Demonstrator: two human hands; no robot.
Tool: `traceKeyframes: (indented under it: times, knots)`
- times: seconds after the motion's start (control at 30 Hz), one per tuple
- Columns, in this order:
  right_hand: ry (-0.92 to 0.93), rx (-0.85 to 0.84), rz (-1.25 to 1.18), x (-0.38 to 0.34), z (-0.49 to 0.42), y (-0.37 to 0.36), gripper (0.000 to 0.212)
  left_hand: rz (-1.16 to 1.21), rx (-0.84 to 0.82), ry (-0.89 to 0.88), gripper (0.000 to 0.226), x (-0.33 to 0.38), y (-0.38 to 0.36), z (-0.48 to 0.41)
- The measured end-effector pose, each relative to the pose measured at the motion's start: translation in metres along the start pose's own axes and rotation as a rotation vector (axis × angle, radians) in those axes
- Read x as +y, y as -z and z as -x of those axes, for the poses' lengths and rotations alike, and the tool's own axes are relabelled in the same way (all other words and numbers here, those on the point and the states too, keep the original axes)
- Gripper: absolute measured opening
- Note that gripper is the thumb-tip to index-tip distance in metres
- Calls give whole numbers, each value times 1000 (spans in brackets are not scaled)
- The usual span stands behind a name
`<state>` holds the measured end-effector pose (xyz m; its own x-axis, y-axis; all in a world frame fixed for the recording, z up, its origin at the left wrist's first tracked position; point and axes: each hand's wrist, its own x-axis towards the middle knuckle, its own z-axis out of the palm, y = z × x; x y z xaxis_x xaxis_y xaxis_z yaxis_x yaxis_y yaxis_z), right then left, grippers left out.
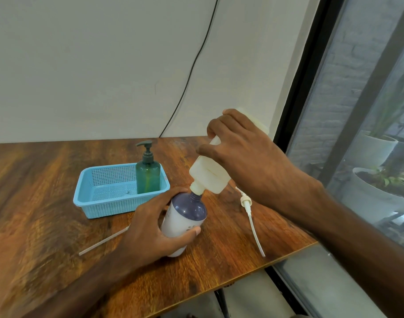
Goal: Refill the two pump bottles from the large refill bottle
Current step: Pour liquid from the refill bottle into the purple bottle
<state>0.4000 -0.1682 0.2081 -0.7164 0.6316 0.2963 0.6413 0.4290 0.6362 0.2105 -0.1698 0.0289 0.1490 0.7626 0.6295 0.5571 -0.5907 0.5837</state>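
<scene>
- Fingers (pixel 219 126) of the right hand (pixel 242 152), centre right of the frame: curled over the body of the large cream plastic refill bottle (pixel 208 177), grasping it from above.
- Large cream plastic refill bottle: tipped steeply, base up toward the upper right, neck pointing down and left; its mouth meets the open neck of the bottle below it.
- Fingers (pixel 171 196) and thumb of the left hand (pixel 150 226), lower centre: wrapped round the white cylindrical pump bottle with a dark purple shoulder (pixel 187 214), thumb across its front, fingers behind its shoulder.
- White pump bottle with purple shoulder: pump removed, leaning slightly to the right, base on the brown wood-grain table (pixel 36 203), directly beneath the refill bottle's mouth.
- White pump head with long dip tube (pixel 249 210): lies flat on the table just right of the held bottles, tube running toward the near table edge.
- Thin white tube (pixel 104 241): lies on the table to the left, its upper end hidden behind the left hand.
- Translucent green pump bottle with dark pump (pixel 148 177): stands upright in the right end of the light blue perforated plastic basket (pixel 109 207), left of centre.
- Black cable (pixel 192 65): runs down the pale wall behind the table.
- Dark-framed window (pixel 368 111): right edge of the frame; white plant pots (pixel 380 198) beyond the glass.
</scene>
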Motion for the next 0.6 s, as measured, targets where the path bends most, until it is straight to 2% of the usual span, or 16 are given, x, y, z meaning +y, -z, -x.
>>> traceKeyframes:
  times: [0.33,0.6]
  knots:
    - [16,-1,15,-1,-2,0,54,-4,2,-9,70,-1,0,0]
    - [17,25,24,-1,-3,-3,45,8,7,-19,69,1,1,0]
